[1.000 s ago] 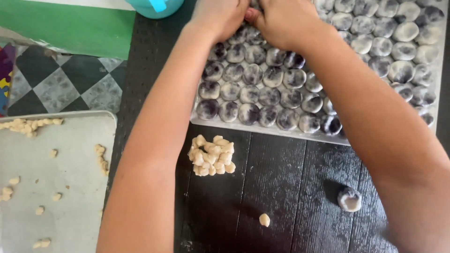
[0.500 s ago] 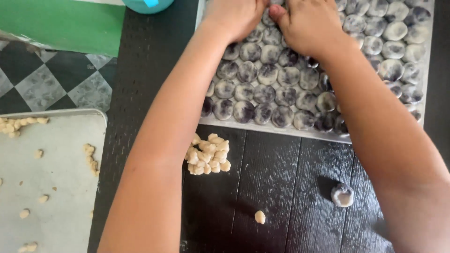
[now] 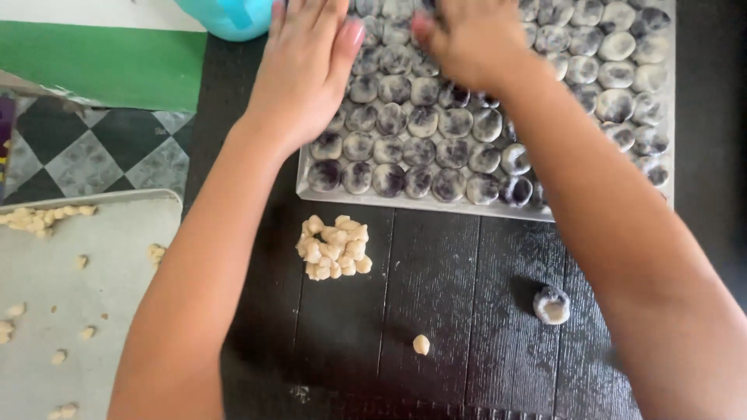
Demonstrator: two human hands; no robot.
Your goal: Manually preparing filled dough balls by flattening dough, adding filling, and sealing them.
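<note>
A grey tray [image 3: 366, 199] at the top holds several rows of flattened dough balls with dark purple patches [image 3: 420, 120]. My left hand [image 3: 307, 66] lies flat on the balls at the tray's left side, fingers together and extended. My right hand [image 3: 467, 39] rests on the balls near the tray's top middle, fingers curled downward; whether it grips one is hidden. A small pile of pale dough bits [image 3: 333, 246] sits on the black wooden table [image 3: 436, 280] below the tray. One filled ball [image 3: 551, 304] lies alone at the lower right, and a single pale bit [image 3: 421, 344] lies nearer me.
A grey baking sheet [image 3: 117, 233] with scattered pale crumbs lies at the lower left. A turquoise container [image 3: 226, 17] stands at the top, beside a green board [image 3: 101, 66]. Checkered floor [image 3: 93, 155] shows left of the table.
The view has shifted so the tray sits lower in the frame. Both hands stay on the dough balls; my left hand now lies flatter and more to the tray's left side.
</note>
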